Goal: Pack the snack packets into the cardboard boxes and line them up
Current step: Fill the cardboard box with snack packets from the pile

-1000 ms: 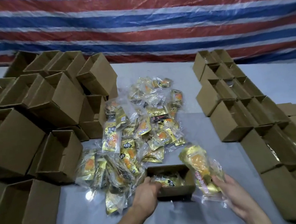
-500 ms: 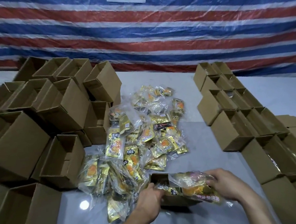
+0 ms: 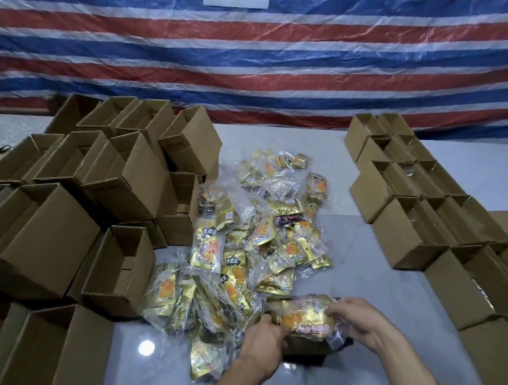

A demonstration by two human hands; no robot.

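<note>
With the fingers of the left hand [image 3: 260, 340] and right hand [image 3: 363, 321] pinching the ends of a packet [image 3: 305, 316] lying across the box [image 3: 301, 347] on the desk [image 3: 379, 279], the slick film could slip or jam on the rim.

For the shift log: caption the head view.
Left hand and right hand hold a snack packet over the cardboard box.

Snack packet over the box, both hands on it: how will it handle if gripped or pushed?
Probably floppy: the snack packet has loose, crinkled clear wrap, and the left hand and right hand hold it at both ends. Likely slippery, since the film looks glossy. Unlikely to roll: packets in the pile lie slumped over each other.
</note>
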